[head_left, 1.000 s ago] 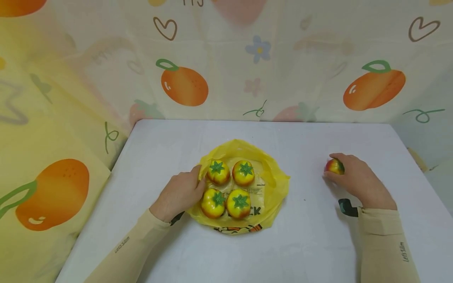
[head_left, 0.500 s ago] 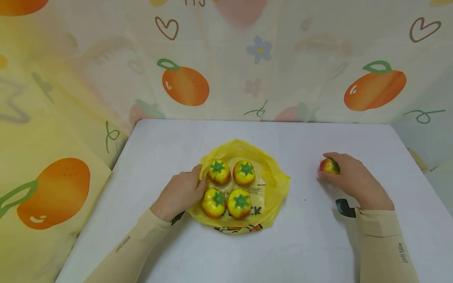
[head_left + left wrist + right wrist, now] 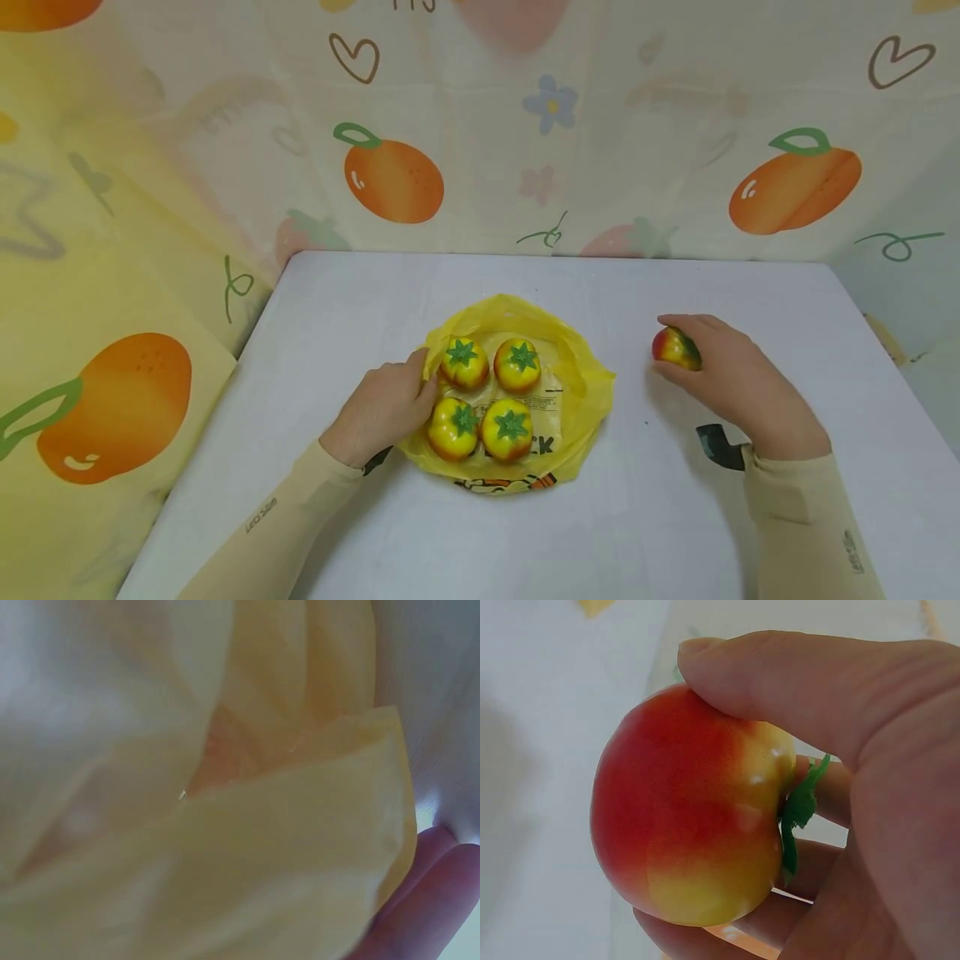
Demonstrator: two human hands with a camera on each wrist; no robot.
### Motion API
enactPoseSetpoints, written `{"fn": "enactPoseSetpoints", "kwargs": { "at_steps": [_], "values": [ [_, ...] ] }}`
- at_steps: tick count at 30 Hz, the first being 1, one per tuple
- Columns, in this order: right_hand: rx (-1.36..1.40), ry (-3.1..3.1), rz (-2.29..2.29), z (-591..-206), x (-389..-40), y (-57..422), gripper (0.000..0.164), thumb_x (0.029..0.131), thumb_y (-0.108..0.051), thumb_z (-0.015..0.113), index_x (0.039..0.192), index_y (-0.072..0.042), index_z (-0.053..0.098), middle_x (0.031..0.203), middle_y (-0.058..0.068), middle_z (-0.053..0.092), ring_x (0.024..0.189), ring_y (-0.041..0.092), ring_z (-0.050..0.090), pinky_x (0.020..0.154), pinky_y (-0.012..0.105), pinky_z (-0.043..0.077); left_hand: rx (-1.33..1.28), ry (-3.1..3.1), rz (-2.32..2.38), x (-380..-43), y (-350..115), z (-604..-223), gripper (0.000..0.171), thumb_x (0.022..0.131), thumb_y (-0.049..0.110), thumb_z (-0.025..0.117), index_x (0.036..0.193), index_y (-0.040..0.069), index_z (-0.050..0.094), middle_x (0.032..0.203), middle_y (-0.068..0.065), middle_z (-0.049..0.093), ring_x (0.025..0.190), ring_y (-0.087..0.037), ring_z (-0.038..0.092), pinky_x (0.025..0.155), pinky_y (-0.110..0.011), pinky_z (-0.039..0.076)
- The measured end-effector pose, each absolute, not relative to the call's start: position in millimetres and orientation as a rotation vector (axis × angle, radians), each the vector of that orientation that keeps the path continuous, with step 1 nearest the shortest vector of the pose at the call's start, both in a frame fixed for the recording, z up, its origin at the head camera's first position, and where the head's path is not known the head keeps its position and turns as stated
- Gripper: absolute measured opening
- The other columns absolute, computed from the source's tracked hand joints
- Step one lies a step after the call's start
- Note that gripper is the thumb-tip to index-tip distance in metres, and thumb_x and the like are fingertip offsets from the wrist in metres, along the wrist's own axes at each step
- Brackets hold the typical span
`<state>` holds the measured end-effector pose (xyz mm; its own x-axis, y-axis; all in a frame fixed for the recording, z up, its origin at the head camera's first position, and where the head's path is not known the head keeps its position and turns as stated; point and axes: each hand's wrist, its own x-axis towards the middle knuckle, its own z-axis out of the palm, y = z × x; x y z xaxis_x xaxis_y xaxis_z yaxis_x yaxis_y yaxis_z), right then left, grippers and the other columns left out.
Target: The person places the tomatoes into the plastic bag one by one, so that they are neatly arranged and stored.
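My right hand [image 3: 738,379] grips a red-and-yellow toy tomato [image 3: 677,348] between thumb and fingers, over the right side of the table. In the right wrist view the tomato [image 3: 690,817] has its green leafy top turned toward the palm. My left hand [image 3: 382,408] pinches the left rim of a yellow plastic bag [image 3: 588,392], which lies spread open at the middle. Inside the bag sit several similar tomatoes [image 3: 517,365] with green star-shaped tops. In the left wrist view the bag [image 3: 247,847] fills most of the picture, with fingertips [image 3: 435,900] behind its edge.
Everything rests on a white-covered table [image 3: 360,308]. A curtain [image 3: 622,167] printed with fruit and hearts hangs behind it, and yellow cloth [image 3: 112,283] runs along the left side.
My right hand has moved left toward the bag with the tomato in its grip. My left hand stays at the bag's rim, and the tomatoes in the bag have not moved.
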<state>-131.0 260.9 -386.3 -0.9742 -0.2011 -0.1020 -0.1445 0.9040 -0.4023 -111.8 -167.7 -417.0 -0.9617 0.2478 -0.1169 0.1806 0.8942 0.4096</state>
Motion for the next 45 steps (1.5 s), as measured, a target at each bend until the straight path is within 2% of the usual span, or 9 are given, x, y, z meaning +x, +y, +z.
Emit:
{"fn": "enactPoseSetpoints", "kwargs": {
  "at_steps": [15, 20, 29, 36, 45],
  "values": [
    [-0.449, 2.937, -0.688, -366.4, -112.8, 227.2, 0.069, 0.098, -0.045, 0.079, 0.157, -0.018, 0.054, 0.152, 0.015, 0.059, 0.128, 0.037, 0.06, 0.103, 0.062, 0.056, 0.327, 2.89, 0.592, -113.2, -169.5, -417.7, 0.044, 0.11, 0.025, 0.053, 0.141, -0.005, 0.055, 0.087, -0.014, 0.072, 0.062, -0.02, 0.061, 0.057, -0.03, 0.049],
    [-0.521, 2.924, -0.687, -363.8, -107.4, 210.5, 0.066, 0.098, -0.042, 0.08, 0.156, -0.019, 0.055, 0.151, 0.012, 0.06, 0.127, 0.035, 0.061, 0.103, 0.06, 0.057, 0.339, 2.89, 0.586, -115.4, -169.2, -418.9, 0.051, 0.11, 0.025, 0.052, 0.149, -0.007, 0.051, 0.101, -0.021, 0.077, 0.069, -0.021, 0.065, 0.064, -0.034, 0.055],
    [-0.675, 2.903, -0.692, -351.9, -106.6, 166.5, 0.066, 0.097, -0.036, 0.082, 0.155, -0.016, 0.057, 0.156, 0.008, 0.057, 0.137, 0.034, 0.058, 0.112, 0.059, 0.053, 0.306, 2.885, 0.575, -115.5, -169.2, -417.4, 0.053, 0.11, 0.026, 0.052, 0.151, -0.007, 0.05, 0.101, -0.021, 0.076, 0.068, -0.021, 0.064, 0.063, -0.033, 0.053],
    [-0.744, 2.84, -0.675, -361.0, -106.8, 135.9, 0.068, 0.096, -0.038, 0.084, 0.155, -0.016, 0.058, 0.153, 0.008, 0.059, 0.133, 0.031, 0.061, 0.111, 0.053, 0.055, 0.303, 2.89, 0.586, -114.7, -170.3, -417.3, 0.053, 0.11, 0.026, 0.052, 0.152, -0.006, 0.05, 0.107, -0.023, 0.077, 0.072, -0.022, 0.066, 0.067, -0.036, 0.057],
    [-0.73, 2.795, -0.617, -380.3, -109.3, 124.8, 0.066, 0.094, -0.037, 0.086, 0.151, -0.016, 0.061, 0.151, 0.007, 0.061, 0.132, 0.029, 0.061, 0.113, 0.052, 0.054, 0.304, 2.894, 0.578, -114.5, -170.9, -419.3, 0.055, 0.109, 0.026, 0.052, 0.153, -0.007, 0.049, 0.107, -0.024, 0.077, 0.072, -0.023, 0.066, 0.067, -0.037, 0.058]
  ]
}}
